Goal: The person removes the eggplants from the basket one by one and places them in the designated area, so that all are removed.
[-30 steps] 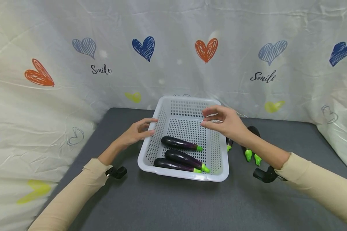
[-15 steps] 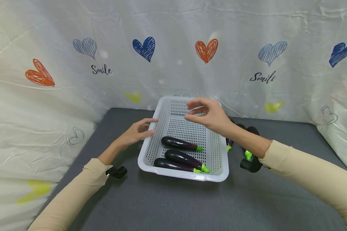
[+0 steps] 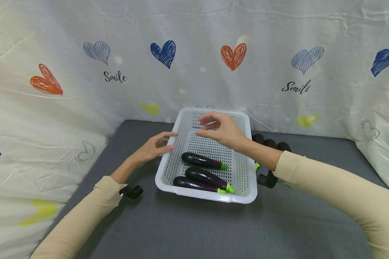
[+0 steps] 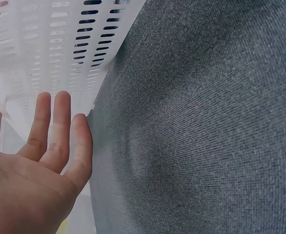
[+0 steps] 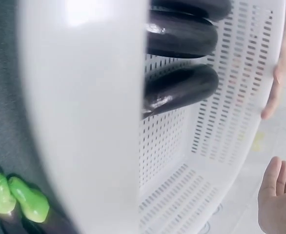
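A white perforated plastic basket (image 3: 243, 151) stands on the grey table, tilted slightly in the head view. Inside its near half lie three dark eggplants (image 3: 202, 160) with green stem ends. My left hand (image 3: 151, 147) touches the basket's left rim with thumb and index finger; in the left wrist view its other fingers lie straight along the outer wall. Over the far part of the basket hovers my right hand (image 3: 225, 131), fingers loosely bent with a gap to the thumb, holding nothing. The right wrist view shows this hand (image 5: 282, 202) beyond the rim.
To the basket's right lie several more eggplants (image 3: 271, 143), partly hidden by the right forearm. In the right wrist view, two green eggplant stems (image 5: 30, 199) show beside the basket. A white curtain (image 3: 194, 82) with printed hearts hangs behind the grey table (image 3: 194, 230).
My right hand has moved left, from the basket's right side to over its far middle. The left hand stays at the rim, and the eggplants in the basket have not moved.
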Demonstrator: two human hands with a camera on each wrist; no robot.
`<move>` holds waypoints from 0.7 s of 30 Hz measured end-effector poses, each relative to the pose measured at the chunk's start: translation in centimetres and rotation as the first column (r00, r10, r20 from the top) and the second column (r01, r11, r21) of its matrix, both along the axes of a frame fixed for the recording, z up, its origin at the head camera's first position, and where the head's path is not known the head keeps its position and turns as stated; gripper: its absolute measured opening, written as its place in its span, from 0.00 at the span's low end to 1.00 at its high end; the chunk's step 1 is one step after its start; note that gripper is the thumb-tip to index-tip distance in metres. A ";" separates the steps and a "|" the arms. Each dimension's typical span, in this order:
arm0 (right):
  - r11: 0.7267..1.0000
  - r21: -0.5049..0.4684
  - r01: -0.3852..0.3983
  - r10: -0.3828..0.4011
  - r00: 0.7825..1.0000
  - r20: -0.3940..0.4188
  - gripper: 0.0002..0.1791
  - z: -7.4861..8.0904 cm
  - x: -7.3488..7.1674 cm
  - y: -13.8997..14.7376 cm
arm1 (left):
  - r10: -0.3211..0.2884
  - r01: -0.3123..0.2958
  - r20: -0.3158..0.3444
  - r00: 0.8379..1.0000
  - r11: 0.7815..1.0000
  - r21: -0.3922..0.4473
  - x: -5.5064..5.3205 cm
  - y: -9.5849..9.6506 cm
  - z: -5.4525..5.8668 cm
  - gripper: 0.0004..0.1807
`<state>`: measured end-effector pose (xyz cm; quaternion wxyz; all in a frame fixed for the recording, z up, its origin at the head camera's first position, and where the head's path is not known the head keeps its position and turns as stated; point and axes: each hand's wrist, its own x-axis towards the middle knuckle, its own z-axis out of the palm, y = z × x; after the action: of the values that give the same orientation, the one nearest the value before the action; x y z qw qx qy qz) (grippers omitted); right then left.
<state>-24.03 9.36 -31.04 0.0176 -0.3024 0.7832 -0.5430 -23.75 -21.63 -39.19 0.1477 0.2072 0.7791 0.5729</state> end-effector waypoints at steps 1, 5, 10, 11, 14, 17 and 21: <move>1.000 -0.003 -0.003 0.003 1.000 0.012 0.22 -0.1 -0.1 -0.2 | 0.002 -0.002 0.003 1.000 1.000 0.000 0.0 0.0 0.0 0.29; 1.000 -0.010 -0.007 0.007 0.999 0.049 0.23 -0.4 -0.4 -1.0 | 0.006 -0.006 0.006 1.000 1.000 -0.010 0.1 0.1 0.1 0.29; 1.000 -0.003 0.005 -0.005 0.997 0.081 0.23 -0.7 -0.9 -1.8 | 0.011 -0.011 0.007 1.000 1.000 -0.015 0.0 0.1 0.1 0.29; 1.000 0.000 0.009 -0.009 0.996 0.086 0.23 -0.7 -1.0 -1.9 | 0.011 -0.011 0.007 1.000 1.000 -0.018 0.0 0.1 0.0 0.29; 1.000 0.013 0.024 -0.025 0.993 0.114 0.24 -0.7 -1.3 -2.2 | 0.010 -0.010 0.009 1.000 1.000 -0.016 0.0 0.1 0.0 0.29; 0.999 0.028 0.032 -0.036 0.990 0.135 0.25 -0.8 -1.6 -2.5 | 0.008 -0.008 0.008 1.000 1.000 -0.011 0.0 0.1 0.0 0.30; 0.999 0.033 0.016 -0.021 0.987 0.158 0.26 -1.7 -2.5 -2.9 | 0.008 -0.008 0.008 1.000 1.000 -0.008 0.0 0.1 -0.1 0.30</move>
<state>-26.54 6.47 -32.75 0.0794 -0.2506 0.7907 -0.5529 -23.75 -21.57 -39.29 0.1493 0.2012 0.7817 0.5711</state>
